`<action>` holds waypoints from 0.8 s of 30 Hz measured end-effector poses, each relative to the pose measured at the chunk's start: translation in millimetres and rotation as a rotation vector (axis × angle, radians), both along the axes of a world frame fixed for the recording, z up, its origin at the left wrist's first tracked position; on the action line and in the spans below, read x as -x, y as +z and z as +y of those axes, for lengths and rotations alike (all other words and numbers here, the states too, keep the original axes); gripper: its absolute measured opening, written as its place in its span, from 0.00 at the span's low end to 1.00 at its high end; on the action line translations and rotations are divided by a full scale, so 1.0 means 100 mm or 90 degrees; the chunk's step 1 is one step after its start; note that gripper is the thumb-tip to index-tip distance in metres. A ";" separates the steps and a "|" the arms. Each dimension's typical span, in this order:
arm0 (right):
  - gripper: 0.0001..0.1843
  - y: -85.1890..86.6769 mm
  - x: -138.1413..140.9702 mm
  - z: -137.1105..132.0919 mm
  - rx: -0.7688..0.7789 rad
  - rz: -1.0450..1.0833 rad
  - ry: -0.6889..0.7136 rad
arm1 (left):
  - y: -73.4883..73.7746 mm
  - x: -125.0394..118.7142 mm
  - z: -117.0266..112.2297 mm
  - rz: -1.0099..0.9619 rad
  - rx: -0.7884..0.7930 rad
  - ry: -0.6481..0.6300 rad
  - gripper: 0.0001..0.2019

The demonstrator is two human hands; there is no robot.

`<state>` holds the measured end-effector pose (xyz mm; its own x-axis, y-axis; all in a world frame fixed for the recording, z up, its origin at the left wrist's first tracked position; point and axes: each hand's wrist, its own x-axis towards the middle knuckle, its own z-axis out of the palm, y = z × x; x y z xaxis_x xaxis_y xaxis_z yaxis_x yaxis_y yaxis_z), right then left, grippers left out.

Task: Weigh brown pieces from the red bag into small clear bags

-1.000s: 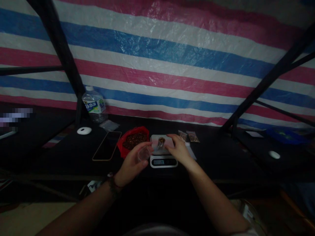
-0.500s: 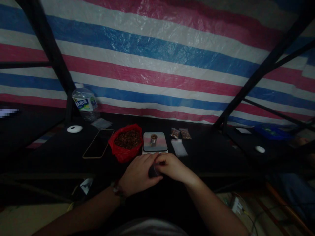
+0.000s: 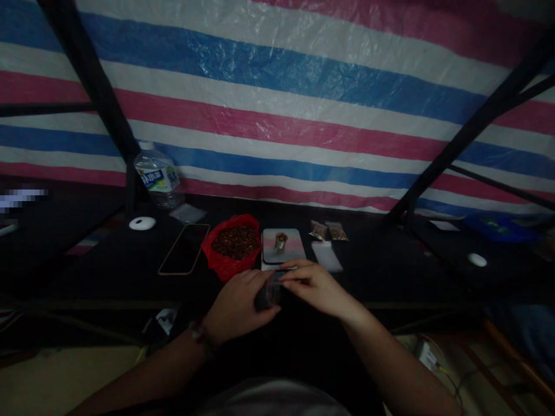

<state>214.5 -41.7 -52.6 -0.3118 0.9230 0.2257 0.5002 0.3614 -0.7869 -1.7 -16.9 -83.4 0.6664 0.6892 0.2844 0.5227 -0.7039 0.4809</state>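
Observation:
In front of the scale, my left hand [image 3: 238, 303] curls around a small clear plastic bag [image 3: 272, 293], held by its left side between thumb and fingers. The fingertips of my right hand [image 3: 321, 290] are closed at the bag's upper right edge. Just beyond my hands lies a small digital scale [image 3: 295, 247]. A small metal cup [image 3: 280, 246] filled with brown bits stands on its plate. To the left, an open red plastic bag [image 3: 229, 269] holds a heap of brown dried pieces [image 3: 236, 242]. A stack of flat clear bags [image 3: 327, 257] rests right of the scale.
Two filled little bags [image 3: 328, 230] lie behind the flat ones. A phone [image 3: 185, 249], a white oval device [image 3: 142, 223], a clear packet [image 3: 188, 213] and a large plastic bottle [image 3: 158, 176] occupy the left. Black metal posts [image 3: 459, 138] frame a striped sheet.
My right hand's fingers have loosened and stretched out at the bag, which shows more between my hands. The whole view has shifted slightly; the cup remains on the scale.

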 end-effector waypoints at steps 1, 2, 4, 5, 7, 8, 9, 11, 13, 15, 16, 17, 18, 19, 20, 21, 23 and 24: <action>0.08 0.03 -0.08 0.03 -0.014 0.019 -0.049 | 0.00 0.02 0.03 -0.016 -0.003 0.004 0.27; 0.08 0.05 -0.16 0.05 -0.032 0.034 -0.095 | -0.01 0.03 0.05 -0.030 -0.005 0.008 0.27; 0.08 0.08 -0.30 0.09 -0.064 0.049 -0.151 | -0.03 0.05 0.09 -0.043 -0.003 0.011 0.27; 0.08 0.09 -0.35 0.11 -0.071 0.044 -0.160 | -0.03 0.06 0.10 -0.042 0.000 0.010 0.26; 0.09 0.09 -0.41 0.12 -0.072 0.010 -0.159 | -0.05 0.06 0.10 -0.033 0.009 0.008 0.26; 0.09 0.08 -0.42 0.12 -0.070 -0.014 -0.159 | -0.05 0.05 0.09 -0.028 0.015 0.008 0.26; 0.09 0.07 -0.42 0.12 -0.070 -0.036 -0.161 | -0.05 0.04 0.08 -0.023 0.020 0.008 0.25; 0.09 0.02 -0.40 0.12 -0.071 -0.066 -0.164 | -0.05 0.02 0.05 -0.009 0.030 0.001 0.25; 0.09 -0.03 -0.36 0.12 -0.064 -0.076 -0.163 | -0.04 0.01 0.02 0.013 0.038 -0.014 0.24; 0.09 -0.09 -0.30 0.11 -0.050 -0.076 -0.158 | 0.00 0.01 -0.01 0.034 0.037 -0.029 0.22; 0.09 -0.11 -0.26 0.11 -0.044 -0.074 -0.153 | 0.02 0.01 -0.02 0.042 0.032 -0.035 0.21; 0.09 -0.14 -0.21 0.10 -0.040 -0.071 -0.145 | 0.05 0.02 -0.03 0.047 0.023 -0.036 0.20; 0.09 -0.15 -0.16 0.08 -0.039 -0.068 -0.135 | 0.08 0.04 -0.04 0.048 0.013 -0.032 0.19; 0.09 -0.16 -0.11 0.06 -0.041 -0.067 -0.123 | 0.12 0.06 -0.04 0.046 0.001 -0.022 0.18; 0.09 -0.17 -0.07 0.05 -0.045 -0.067 -0.111 | 0.15 0.08 -0.05 0.042 -0.012 -0.008 0.18; 0.09 -0.17 -0.03 0.03 -0.050 -0.069 -0.102 | 0.19 0.10 -0.05 0.037 -0.024 0.011 0.18; 0.09 -0.15 0.05 0.04 -0.064 -0.067 -0.096 | 0.25 0.16 -0.05 0.034 -0.044 0.053 0.17; 0.09 -0.14 0.10 0.06 -0.073 -0.062 -0.095 | 0.28 0.18 -0.05 0.038 -0.051 0.074 0.16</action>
